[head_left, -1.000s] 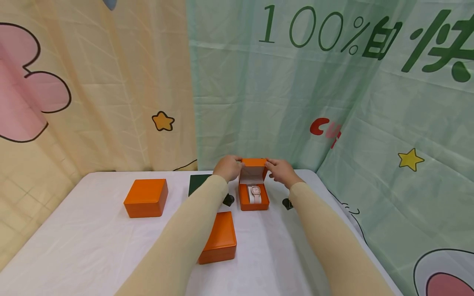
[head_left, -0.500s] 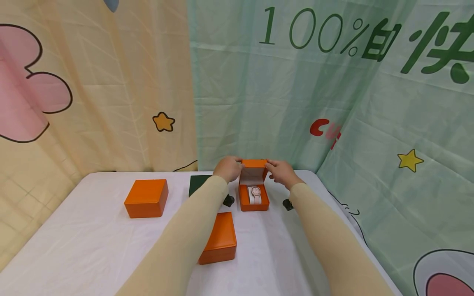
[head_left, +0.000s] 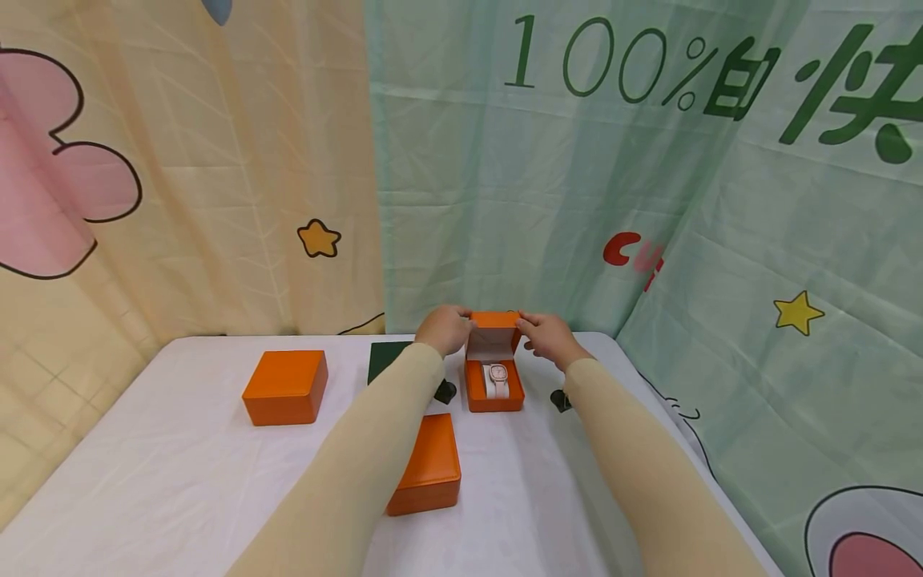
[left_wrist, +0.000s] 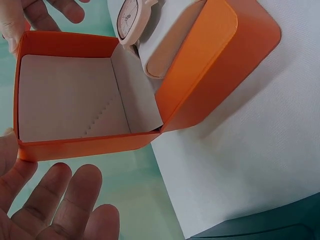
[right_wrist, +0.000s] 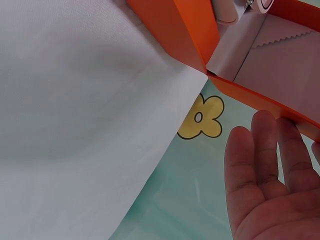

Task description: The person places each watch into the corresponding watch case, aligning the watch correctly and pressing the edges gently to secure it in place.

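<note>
An orange watch box [head_left: 496, 403] stands open at the far side of the table. Its lid [head_left: 494, 320] is raised, showing a pale grey lining [left_wrist: 70, 95]. Inside the base, a pale pink watch [head_left: 498, 373] is wrapped round a white cushion [head_left: 488, 383]. With thumb and forefinger, my left hand [head_left: 442, 328] pinches the lid's left corner; its other fingers [left_wrist: 82, 192] stay spread beside it. On the opposite corner, my right hand [head_left: 550, 336] holds the lid's edge, its lower fingers [right_wrist: 264, 145] loosely extended. The right thumb lies outside the right wrist view.
A closed orange box [head_left: 284, 386] sits at the left, and another orange box [head_left: 433, 465] lies partly under my left forearm. Behind that arm is a dark green box [head_left: 385, 357]. Small black objects [head_left: 560, 399] flank the watch box. Curtains [head_left: 497, 200] hang behind the table.
</note>
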`<state>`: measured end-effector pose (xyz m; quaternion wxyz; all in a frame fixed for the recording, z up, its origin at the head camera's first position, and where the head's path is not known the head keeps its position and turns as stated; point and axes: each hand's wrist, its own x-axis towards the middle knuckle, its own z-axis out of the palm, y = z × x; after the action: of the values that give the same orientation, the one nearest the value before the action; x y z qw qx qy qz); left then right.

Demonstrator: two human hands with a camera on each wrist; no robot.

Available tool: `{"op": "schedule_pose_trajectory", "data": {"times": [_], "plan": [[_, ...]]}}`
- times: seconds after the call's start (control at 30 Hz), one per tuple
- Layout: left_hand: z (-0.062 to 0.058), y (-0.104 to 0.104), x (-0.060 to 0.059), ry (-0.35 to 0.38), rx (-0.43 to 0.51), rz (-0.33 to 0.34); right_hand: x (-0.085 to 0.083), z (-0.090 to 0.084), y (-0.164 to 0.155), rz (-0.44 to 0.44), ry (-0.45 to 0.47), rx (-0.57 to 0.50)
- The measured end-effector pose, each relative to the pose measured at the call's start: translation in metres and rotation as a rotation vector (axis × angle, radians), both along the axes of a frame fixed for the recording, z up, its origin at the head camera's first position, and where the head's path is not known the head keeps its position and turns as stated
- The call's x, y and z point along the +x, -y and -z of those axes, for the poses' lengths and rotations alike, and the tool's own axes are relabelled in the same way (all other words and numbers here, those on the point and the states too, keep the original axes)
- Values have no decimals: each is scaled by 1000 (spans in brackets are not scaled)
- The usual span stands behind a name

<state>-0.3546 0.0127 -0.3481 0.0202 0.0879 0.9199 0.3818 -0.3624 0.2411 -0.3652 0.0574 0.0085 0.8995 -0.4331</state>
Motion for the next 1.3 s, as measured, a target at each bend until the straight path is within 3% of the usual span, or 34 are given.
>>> {"op": "schedule_pose_trajectory", "data": {"times": [0.83, 1.3], "plan": [[4, 2, -1, -15, -34, 11, 7, -1, 1, 1, -6, -17], [3, 3, -1, 19, -3, 14, 12, 0, -3, -21, -6, -33]]}}
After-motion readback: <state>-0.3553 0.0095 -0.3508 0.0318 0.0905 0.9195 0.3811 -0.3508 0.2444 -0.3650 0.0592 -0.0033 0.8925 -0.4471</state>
